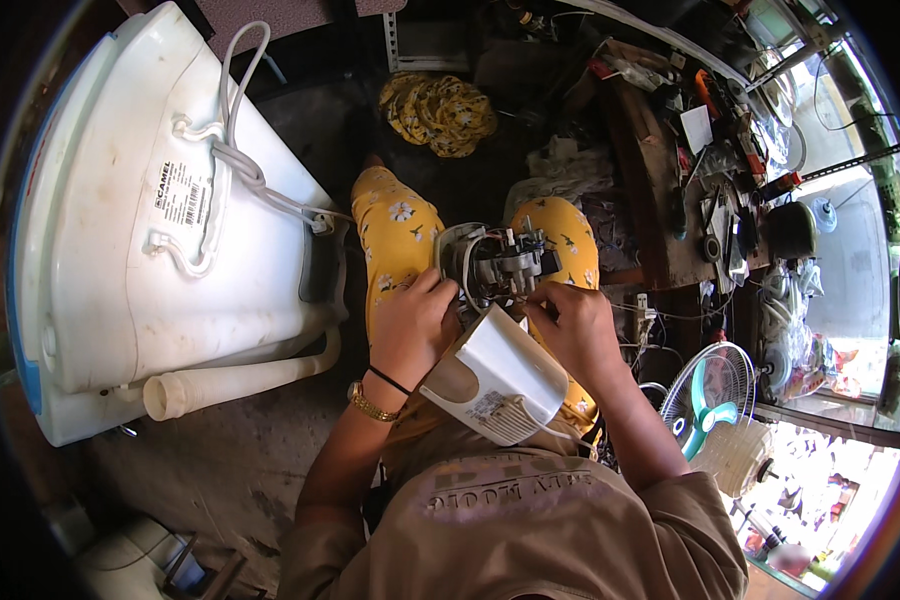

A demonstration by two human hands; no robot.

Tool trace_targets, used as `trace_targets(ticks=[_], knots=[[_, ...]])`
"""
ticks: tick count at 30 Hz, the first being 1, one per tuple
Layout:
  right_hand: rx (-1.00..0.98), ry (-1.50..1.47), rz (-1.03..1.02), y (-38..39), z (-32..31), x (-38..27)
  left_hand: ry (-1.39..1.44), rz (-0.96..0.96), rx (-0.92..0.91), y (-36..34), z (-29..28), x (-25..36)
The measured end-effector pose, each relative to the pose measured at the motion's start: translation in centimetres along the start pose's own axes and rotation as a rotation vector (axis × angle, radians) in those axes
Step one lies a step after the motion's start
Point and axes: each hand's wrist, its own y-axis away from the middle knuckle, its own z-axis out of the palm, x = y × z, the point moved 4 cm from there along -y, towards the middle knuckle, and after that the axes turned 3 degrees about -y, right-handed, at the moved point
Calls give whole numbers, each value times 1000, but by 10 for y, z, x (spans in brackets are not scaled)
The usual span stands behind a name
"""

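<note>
On my lap rests a fan motor unit [497, 263] with bare metal parts and wires, its white plastic housing [498, 380] pointing toward my body. My left hand [412, 325] grips the left side of the motor where it meets the housing. My right hand [573, 322] has its fingers pinched on a small part at the motor's right side; what it pinches is too small to tell. My knees in yellow flowered trousers [398, 225] frame the motor.
A large white washing machine [120, 230] lies on its side at the left with its grey cord and drain hose [235, 380]. A cluttered wooden workbench [685, 170] with tools stands at the right. A small fan with teal blades [710, 385] sits at the lower right.
</note>
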Motion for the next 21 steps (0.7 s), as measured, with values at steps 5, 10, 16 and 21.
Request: trace_targets(ticks=[5,10,16,21], knots=[[92,94,-166,-15,6,-17,-68,-58,102,2,-6,-3],[77,112,-271,-23,15,-16,0,-87,96,12,-22,-21],[59,-20,-184,-18,18,-3,387,248,228,-5,-22,14],[74,-115,-221,-16,18,2,564,142,67,-17,10,4]])
